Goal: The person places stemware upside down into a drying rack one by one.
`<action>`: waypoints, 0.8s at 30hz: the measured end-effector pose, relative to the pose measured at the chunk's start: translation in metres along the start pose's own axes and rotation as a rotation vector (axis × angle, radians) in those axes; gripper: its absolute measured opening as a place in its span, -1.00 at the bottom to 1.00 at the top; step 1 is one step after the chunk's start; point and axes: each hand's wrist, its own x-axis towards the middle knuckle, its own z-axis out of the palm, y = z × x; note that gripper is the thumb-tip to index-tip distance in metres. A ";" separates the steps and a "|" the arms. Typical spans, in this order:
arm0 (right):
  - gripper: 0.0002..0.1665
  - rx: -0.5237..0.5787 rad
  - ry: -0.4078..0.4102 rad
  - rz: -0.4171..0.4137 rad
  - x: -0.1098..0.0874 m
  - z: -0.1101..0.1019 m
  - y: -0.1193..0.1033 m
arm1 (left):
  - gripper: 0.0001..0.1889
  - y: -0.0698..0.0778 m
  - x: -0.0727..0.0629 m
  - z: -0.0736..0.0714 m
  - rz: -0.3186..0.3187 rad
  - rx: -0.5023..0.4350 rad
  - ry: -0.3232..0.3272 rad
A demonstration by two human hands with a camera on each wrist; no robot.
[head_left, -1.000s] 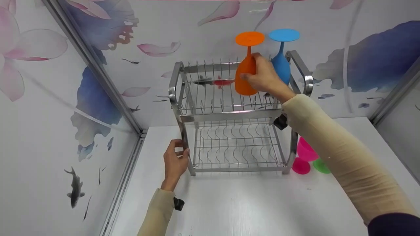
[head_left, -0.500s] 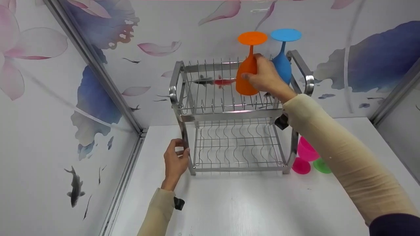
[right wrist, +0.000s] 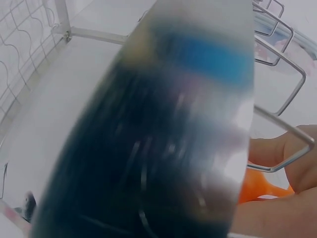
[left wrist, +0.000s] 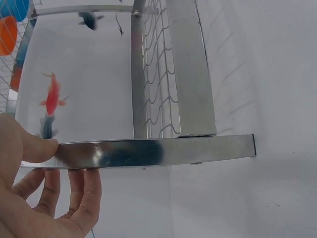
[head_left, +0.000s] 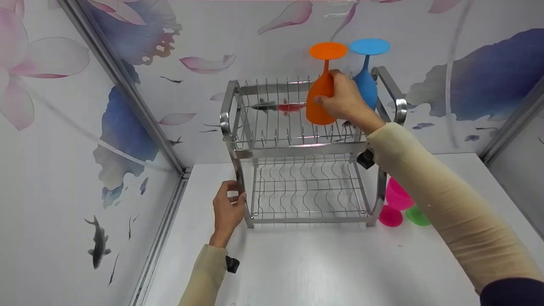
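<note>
On the top tier of a metal dish rack [head_left: 297,151], my right hand [head_left: 346,100] grips an orange goblet [head_left: 319,95] by its bowl. The goblet is upside down, its round foot uppermost. Just right of it, a blue goblet [head_left: 369,46] stands inverted too, partly hidden behind the hand. My left hand [head_left: 228,208] holds the rack's left upright; in the left wrist view the thumb [left wrist: 42,148] lies on one side of the metal bar and the fingers on the other. In the right wrist view a rack bar covers much of the orange goblet [right wrist: 257,187].
Right of the rack, a pink goblet [head_left: 397,195] and a green round foot [head_left: 417,215] show on the white table [head_left: 306,263], partly behind the right sleeve. Printed wall panels [head_left: 204,34] stand behind and at the sides. The lower tier [head_left: 308,187] has wavy wires.
The orange goblet's foot has shifted slightly to the right, the goblet leaning a little that way in my right hand. My left hand stays on the upright.
</note>
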 end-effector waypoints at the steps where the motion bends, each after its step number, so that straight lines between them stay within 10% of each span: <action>1: -0.23 0.001 0.001 0.002 -0.001 -0.001 0.000 | -0.60 0.000 0.000 0.000 -0.005 -0.002 -0.003; 24: -0.18 0.048 0.126 -0.264 -0.094 -0.059 0.019 | -0.64 -0.002 -0.001 -0.001 -0.010 0.003 -0.013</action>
